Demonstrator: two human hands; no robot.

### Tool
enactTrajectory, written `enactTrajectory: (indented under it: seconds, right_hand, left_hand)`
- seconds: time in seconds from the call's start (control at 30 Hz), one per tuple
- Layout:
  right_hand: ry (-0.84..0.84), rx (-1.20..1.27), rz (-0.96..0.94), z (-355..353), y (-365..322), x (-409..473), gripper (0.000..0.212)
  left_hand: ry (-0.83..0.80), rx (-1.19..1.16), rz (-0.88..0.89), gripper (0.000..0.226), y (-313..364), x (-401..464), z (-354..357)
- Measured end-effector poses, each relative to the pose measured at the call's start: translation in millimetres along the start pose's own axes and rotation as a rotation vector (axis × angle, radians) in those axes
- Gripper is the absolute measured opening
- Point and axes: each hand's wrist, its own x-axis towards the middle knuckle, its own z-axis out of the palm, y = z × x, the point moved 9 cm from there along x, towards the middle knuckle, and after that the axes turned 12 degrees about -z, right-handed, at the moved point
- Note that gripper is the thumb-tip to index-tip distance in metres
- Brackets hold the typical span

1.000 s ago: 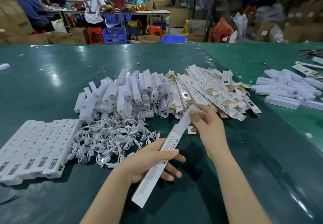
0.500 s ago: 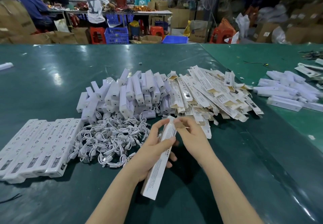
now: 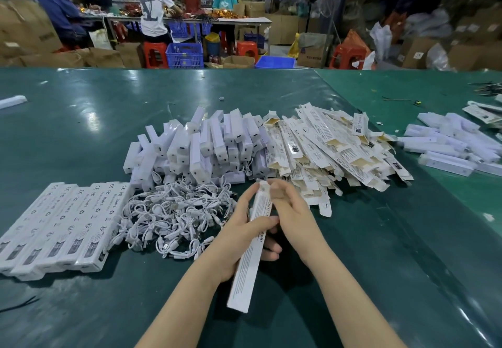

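A long narrow white carton (image 3: 248, 260) with printed text hangs tilted above the green table (image 3: 353, 252). My left hand (image 3: 239, 236) grips its middle, thumb across the front. My right hand (image 3: 290, 209) pinches the carton's top end, fingers curled over the flap. Behind lie a heap of flat unfolded cartons (image 3: 334, 149), a pile of white lamp bars (image 3: 206, 146) and a tangle of short white cables (image 3: 173, 214). A row of closed cartons (image 3: 59, 228) lies at the left.
More white bars and cartons (image 3: 451, 141) lie on the lighter green table at the right. A single white bar (image 3: 12, 101) sits at the far left edge. People work at tables with crates, red stools and cardboard boxes far behind.
The carton has been squared up from a flat sleeve and swung nearly upright. My right hand slid from its upper edge onto the top end and now closes over the flap.
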Motion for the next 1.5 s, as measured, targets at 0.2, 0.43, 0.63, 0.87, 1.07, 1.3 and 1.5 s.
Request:
enactTrajectory:
  seconds: [0.2,0.43,0.63,0.87,1.07,1.3,1.5]
  right_hand:
    - [0.189,-0.245,-0.036,-29,3,2,0.015]
    - [-0.008,-0.636,-0.162,-12,3,8,0.021]
    - [-0.279,-1.031,-0.191,12,16,-2,0.037]
    - [-0.136,-0.921,-0.168,-2,9,2,0.028]
    - [0.15,-0.44,-0.19,-26,-15,1,0.02]
    - [0.294,-0.55,-0.296,-30,-32,-7,0.022]
    - [0.182,-0.582,-0.323,-21,-32,-5,0.018]
  left_hand:
    - [-0.18,0.069,-0.115,0.066,-12,-2,17]
    - [-0.082,-0.04,-0.035,0.072,2,-3,-6]
    - [0.043,-0.152,0.124,0.079,19,-7,-32]
    - [0.148,-0.114,0.145,0.079,21,-10,-35]
    - [0.102,-0.017,0.132,0.076,20,-11,-20]
    - [0.083,-0.047,0.147,0.07,22,-11,-18]
    - [0.091,-0.078,0.151,0.073,23,-11,-23]
